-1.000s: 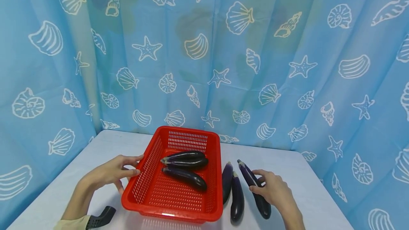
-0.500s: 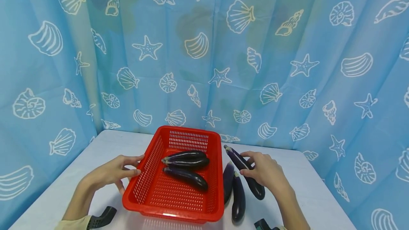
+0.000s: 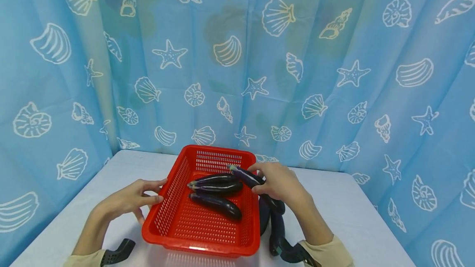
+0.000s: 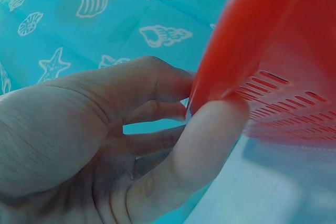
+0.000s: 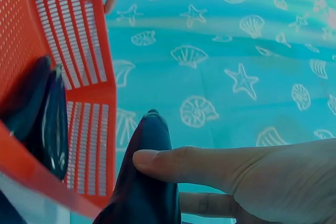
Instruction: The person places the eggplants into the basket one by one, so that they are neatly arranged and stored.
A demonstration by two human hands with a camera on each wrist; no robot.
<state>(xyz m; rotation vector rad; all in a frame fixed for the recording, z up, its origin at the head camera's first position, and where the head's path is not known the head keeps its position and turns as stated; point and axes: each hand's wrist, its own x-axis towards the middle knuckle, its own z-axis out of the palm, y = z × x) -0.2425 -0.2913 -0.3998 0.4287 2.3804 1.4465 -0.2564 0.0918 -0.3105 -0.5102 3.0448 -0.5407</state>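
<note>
My right hand [image 3: 280, 181] grips a dark purple eggplant [image 3: 246, 176] between thumb and fingers. Its green stem end is over the red plastic basket [image 3: 200, 249], and its body crosses above the right rim. In the right wrist view the same eggplant [image 5: 152, 182] points upward under the thumb. Several eggplants [image 3: 215, 206] lie inside the basket. My left hand [image 3: 128, 199] holds the basket's left rim; in the left wrist view, the thumb rests against the rim [image 4: 236, 45] and the fingertips meet its edge.
Two more eggplants [image 3: 276, 230] lie on the white table [image 3: 334, 201] right of the basket, partly hidden by my right arm and the held eggplant. A blue curtain with white shells [image 3: 237, 52] hangs behind the table.
My right hand has lifted the eggplant off the table and carried it left, from beyond the loose eggplants to over the basket's right rim. The left hand stays at the rim.
</note>
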